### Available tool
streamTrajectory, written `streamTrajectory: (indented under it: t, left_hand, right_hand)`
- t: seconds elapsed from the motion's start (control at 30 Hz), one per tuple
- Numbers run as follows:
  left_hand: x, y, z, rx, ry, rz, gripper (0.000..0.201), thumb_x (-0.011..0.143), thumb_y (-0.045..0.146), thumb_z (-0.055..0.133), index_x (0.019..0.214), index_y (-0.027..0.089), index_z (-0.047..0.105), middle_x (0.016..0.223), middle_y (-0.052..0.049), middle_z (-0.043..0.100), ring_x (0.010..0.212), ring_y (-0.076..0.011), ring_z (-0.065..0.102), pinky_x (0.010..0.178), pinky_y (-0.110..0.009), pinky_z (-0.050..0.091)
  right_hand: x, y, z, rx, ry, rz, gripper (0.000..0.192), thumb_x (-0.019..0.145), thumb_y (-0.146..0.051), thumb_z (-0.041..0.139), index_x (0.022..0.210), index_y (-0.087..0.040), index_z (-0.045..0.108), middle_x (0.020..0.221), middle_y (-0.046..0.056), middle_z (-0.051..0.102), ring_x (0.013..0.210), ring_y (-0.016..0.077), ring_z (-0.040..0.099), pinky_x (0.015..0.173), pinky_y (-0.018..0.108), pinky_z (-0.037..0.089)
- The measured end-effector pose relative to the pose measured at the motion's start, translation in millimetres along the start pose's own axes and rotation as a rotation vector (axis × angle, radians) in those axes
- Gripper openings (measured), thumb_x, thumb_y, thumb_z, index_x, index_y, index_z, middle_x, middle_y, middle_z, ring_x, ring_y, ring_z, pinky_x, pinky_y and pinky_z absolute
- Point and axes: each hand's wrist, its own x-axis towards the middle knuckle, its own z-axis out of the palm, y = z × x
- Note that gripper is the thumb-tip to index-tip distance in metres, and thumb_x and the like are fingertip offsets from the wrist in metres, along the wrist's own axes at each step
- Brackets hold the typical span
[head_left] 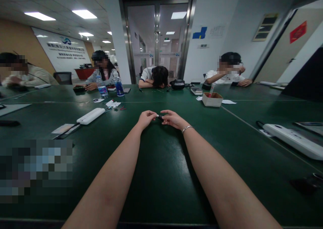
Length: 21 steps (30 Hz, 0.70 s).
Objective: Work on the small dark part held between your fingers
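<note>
1. At the far left of the green table, a seated person is seen leaning on the tabletop, with a dark flat object lying nearer the camera.
2. A white power strip is laid at a slant left of centre, with a paper slip just beside its near end.
3. Two water bottles are stood near a second seated person; small paper scraps are scattered in front of them.
4. The left hand is stretched forward on the table, its fingertips pinched narrowly on one end of a small dark object.
5. The small dark object is held between both hands, just above the tabletop at the middle of the view; what it is cannot be told.
6. The right hand is pinched on the other end, fingers curled close; a thin bracelet is worn at its wrist.
7. A third person is slumped head-down at the far edge.
8. A small open cardboard box is set right of centre, before a fourth seated person.
9. A second white power strip is laid at the far right.
</note>
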Motion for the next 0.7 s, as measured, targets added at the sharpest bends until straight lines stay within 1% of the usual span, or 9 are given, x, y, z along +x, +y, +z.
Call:
streamTrajectory:
  t: [0.1,0.17,0.2,0.27,0.37,0.47,0.57,0.63,0.7]
  left_hand:
    - [3.1,-6.3,-0.6,0.061,-0.005,0.028,0.026,0.067,0.037,0.070,0.073,0.013,0.062,0.059,-0.001,0.060,0.053,-0.0115,0.053,0.056,-0.025,0.040]
    - [4.6,-10.4,-0.5,0.115,-0.005,0.051,0.031,0.068,0.044,0.068,0.072,0.014,0.061,0.058,-0.001,0.059,0.052,-0.0114,0.052,0.053,-0.025,0.039]
    - [4.8,-11.8,-0.2,0.137,-0.006,0.060,0.033,0.067,0.047,0.067,0.070,0.014,0.060,0.058,-0.001,0.059,0.052,-0.0112,0.051,0.052,-0.024,0.038]
    - [3.6,-12.5,1.3,0.163,-0.015,0.081,0.035,0.066,0.049,0.068,0.068,0.015,0.057,0.060,0.000,0.060,0.052,-0.0107,0.052,0.051,-0.023,0.039]
    - [-1.4,-7.8,5.7,0.154,-0.029,0.100,0.033,0.065,0.045,0.070,0.069,0.016,0.055,0.064,-0.001,0.061,0.051,-0.0102,0.053,0.050,-0.023,0.040]
    - [-7.0,1.3,12.4,0.054,-0.053,0.034,0.027,0.066,0.037,0.069,0.073,0.015,0.055,0.065,0.000,0.060,0.046,-0.0091,0.051,0.046,-0.023,0.039]
    - [-14.4,10.2,16.7,-0.028,-0.124,-0.054,0.024,0.068,0.035,0.068,0.074,0.014,0.057,0.067,-0.001,0.061,0.045,-0.0077,0.050,0.044,-0.021,0.038]
    - [-24.0,14.8,13.3,-0.044,-0.188,-0.086,0.026,0.069,0.037,0.068,0.075,0.013,0.059,0.070,-0.003,0.062,0.047,-0.0076,0.051,0.045,-0.021,0.039]
    - [-39.5,19.0,1.6,-0.039,-0.254,-0.114,0.030,0.069,0.041,0.068,0.078,0.014,0.060,0.072,-0.003,0.062,0.050,-0.0080,0.053,0.047,-0.020,0.040]
  right_hand:
    - [4.6,4.2,0.1,-0.163,-0.054,-0.044,0.032,0.074,0.001,0.063,0.100,-0.015,0.057,0.071,-0.002,0.057,0.049,0.0063,0.053,0.051,0.021,0.054]
    - [9.4,7.5,2.9,-0.359,-0.050,-0.069,0.028,0.070,-0.003,0.068,0.094,-0.014,0.060,0.077,-0.001,0.059,0.044,0.0043,0.048,0.041,0.018,0.045]
    - [11.7,9.2,5.1,-0.462,-0.031,-0.090,0.027,0.068,-0.005,0.070,0.091,-0.014,0.061,0.079,-0.001,0.059,0.044,0.0037,0.046,0.039,0.017,0.041]
    - [15.2,12.8,10.5,-0.641,0.021,-0.161,0.025,0.063,-0.008,0.074,0.085,-0.013,0.062,0.079,-0.001,0.059,0.050,0.0049,0.047,0.043,0.017,0.038]
    - [16.6,17.3,19.0,-0.829,0.114,-0.249,0.027,0.059,-0.015,0.079,0.078,-0.013,0.061,0.073,-0.002,0.058,0.061,0.0091,0.051,0.053,0.019,0.038]
    - [14.3,20.4,26.3,-0.973,0.218,-0.225,0.029,0.060,-0.028,0.080,0.073,-0.014,0.058,0.068,-0.002,0.055,0.061,0.0110,0.048,0.054,0.021,0.035]
    - [6.6,23.4,32.9,-1.063,0.297,-0.213,0.027,0.065,-0.032,0.077,0.073,-0.015,0.057,0.071,0.001,0.055,0.063,0.0125,0.048,0.057,0.023,0.036]
    - [-6.5,25.3,36.8,-1.137,0.281,-0.248,0.024,0.070,-0.032,0.073,0.078,-0.014,0.060,0.080,0.004,0.056,0.070,0.0153,0.050,0.063,0.025,0.040]
    - [-30.3,24.6,40.1,-1.231,0.190,-0.312,0.024,0.075,-0.031,0.069,0.090,-0.013,0.063,0.093,0.009,0.056,0.083,0.0200,0.052,0.074,0.031,0.042]
